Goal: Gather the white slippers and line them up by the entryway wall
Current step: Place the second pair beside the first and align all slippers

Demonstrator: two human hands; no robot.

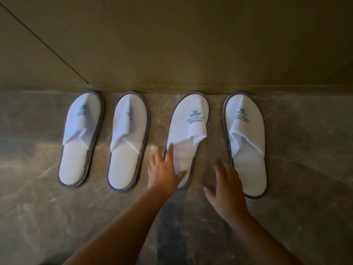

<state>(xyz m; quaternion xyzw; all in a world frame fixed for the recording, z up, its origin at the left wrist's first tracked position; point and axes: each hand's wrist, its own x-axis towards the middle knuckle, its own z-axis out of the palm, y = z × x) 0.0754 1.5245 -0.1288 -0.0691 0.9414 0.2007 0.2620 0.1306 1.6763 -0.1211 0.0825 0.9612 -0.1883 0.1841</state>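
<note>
Several white slippers with grey edging and green logos lie in a row, toes against the wall (pixel 191 44). The two on the left (pixel 80 138) (pixel 128 142) and the far right one (pixel 246 146) lie straight. The third slipper (pixel 189 131) is tilted, its heel turned left. My left hand (pixel 164 171) lies flat on that slipper's heel and left edge, fingers spread. My right hand (pixel 227 184) hovers over the floor between the third and the far right slipper, fingers apart, holding nothing.
The floor (pixel 305 188) is grey-brown marble, dimly lit. A low baseboard ledge (pixel 172 87) runs along the foot of the wall. A dark seam (pixel 44 41) crosses the wall at upper left.
</note>
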